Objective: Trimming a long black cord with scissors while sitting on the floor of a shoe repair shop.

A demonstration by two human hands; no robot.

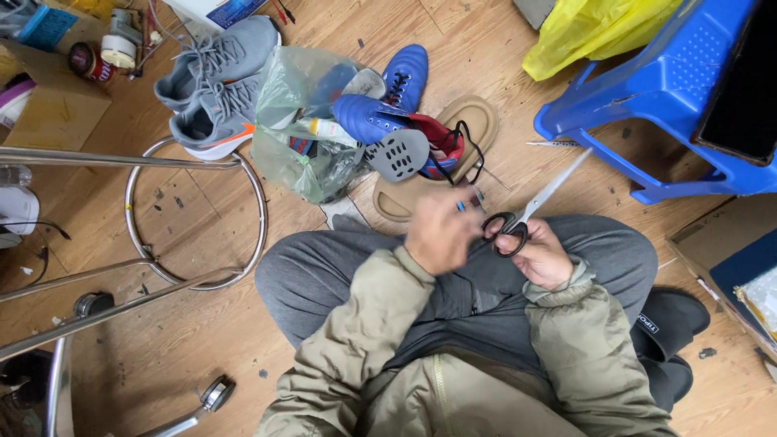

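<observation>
Right hand (pixel 541 257) is wrapped through the black plastic loops of the steel-bladed scissors (pixel 530 212), over the lap. Left hand (pixel 437 235) is blurred, pinching something small, can't tell what. Keep those blades aimed away. Farther out on the wood floor: glossy blue studded boots (pixel 380 113), a crinkly clear bag (pixel 303 121).

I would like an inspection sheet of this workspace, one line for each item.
Surface: wooden plank floor, dusty.
Job's things: black-handled steel scissors; a small blurred thing at the left fingers, cannot tell what.
Clutter: blue studded boots, grey laced sneakers, clear plastic bag, tan insole.
Grips: left hand blurred; right hand holds the scissors.
Cables: thin black cable.
Surroundings: blue plastic stool, chrome chair frame, yellow bag.
</observation>
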